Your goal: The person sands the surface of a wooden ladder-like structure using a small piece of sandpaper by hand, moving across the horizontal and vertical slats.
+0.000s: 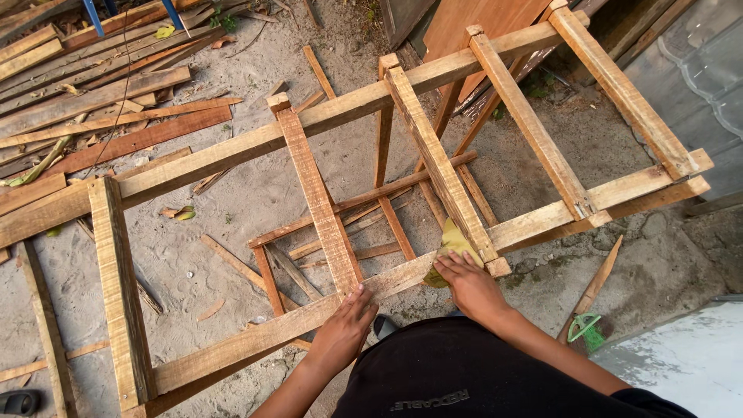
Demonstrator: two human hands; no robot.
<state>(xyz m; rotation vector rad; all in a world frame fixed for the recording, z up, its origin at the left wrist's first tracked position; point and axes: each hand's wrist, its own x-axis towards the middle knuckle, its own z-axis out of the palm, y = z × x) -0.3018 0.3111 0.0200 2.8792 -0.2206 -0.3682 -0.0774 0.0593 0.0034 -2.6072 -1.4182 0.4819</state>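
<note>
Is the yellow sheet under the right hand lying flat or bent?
Bent: the yellow sheet curves over the wooden frame rail, pressed by the right hand.

Outdoor carpentry yard — sandy ground [193, 255], stacked planks [85, 85], offcuts [232, 263], rough timber frame [348, 193] — makeshift woodworking site.
</note>
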